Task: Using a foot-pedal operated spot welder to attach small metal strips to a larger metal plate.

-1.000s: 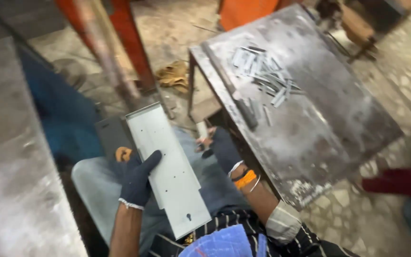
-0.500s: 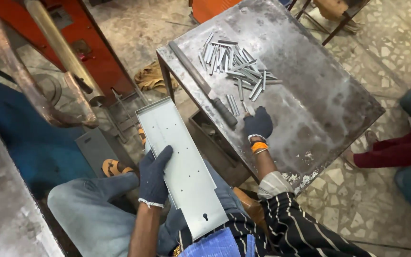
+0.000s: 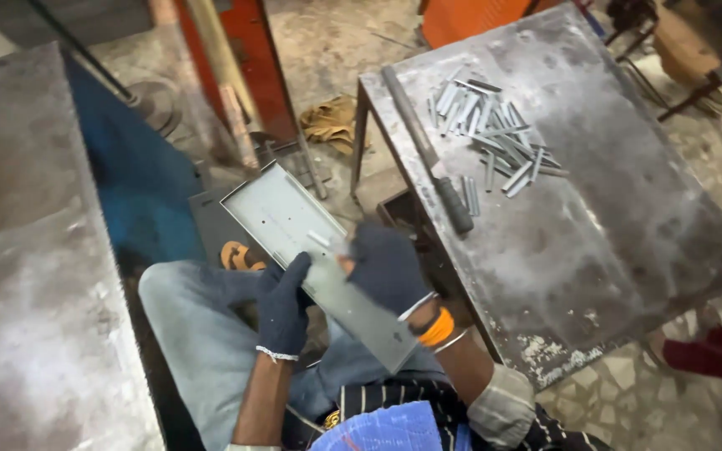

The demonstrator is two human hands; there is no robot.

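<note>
gloves cover both hands. furthest left of the fingers runs a grey steel slab (image 3: 35,276), and beyond it a blue surface (image 3: 148,179) and an orange frame (image 3: 244,58) stand on the floor. left hand (image 3: 284,305) sits under the near-left edge of a long sheet-metal tray (image 3: 315,259), its fingers (image 3: 294,271) curled up over the rim and clamped on it, seemingly to prop the piece across the lap so its open face tilts toward the head. the tray reaches from the fingers up and away to the left, its folded lips upward. right hand (image 3: 388,267) rests on the tray's face just right of the left fingers; its fingers appear pinched together on a small silvery strip (image 3: 319,240) lying against the sheet, though the glove hides the exact grip. right of both hands stands a scuffed metal worktop (image 3: 628,225). a dark-handled rod tool (image 3: 428,154) lies along its near-left side within easy reach, and a loose heap of short metal strips (image 3: 490,134) sits further off, apparently a supply pile.
</note>
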